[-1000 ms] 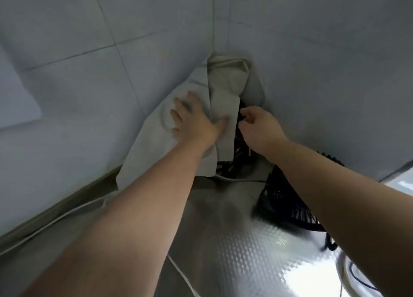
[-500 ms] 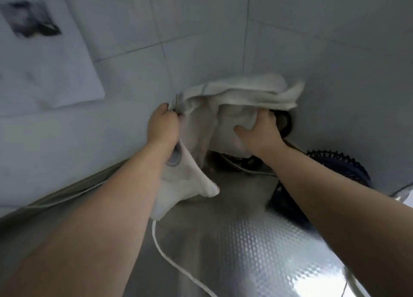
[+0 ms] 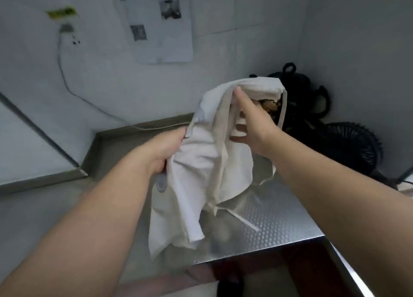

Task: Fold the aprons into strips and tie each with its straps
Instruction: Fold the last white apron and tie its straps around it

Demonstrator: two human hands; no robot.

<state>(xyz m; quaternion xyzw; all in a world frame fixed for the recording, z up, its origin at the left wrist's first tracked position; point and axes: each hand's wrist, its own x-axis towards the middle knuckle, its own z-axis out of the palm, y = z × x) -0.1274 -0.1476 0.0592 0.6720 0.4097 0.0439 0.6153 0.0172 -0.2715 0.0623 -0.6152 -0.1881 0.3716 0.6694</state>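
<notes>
Now we hold the cream apron (image 3: 201, 167) bunched at the centre of the frame, above the embossed steel counter (image 3: 286, 218). Our left hand (image 3: 163, 149) grips its left edge in a fist, and our right hand (image 3: 252, 127) curls its fingers into the upper fold. One strap (image 3: 244, 222) trails onto the counter below.

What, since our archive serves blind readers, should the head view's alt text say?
Two bare hands hold a crumpled off-white cloth apron above an embossed steel counter: the left hand grips its bunched edge, the right hand an upper fold. A thin white strap trails onto the counter; a round black fan stands behind.
</notes>
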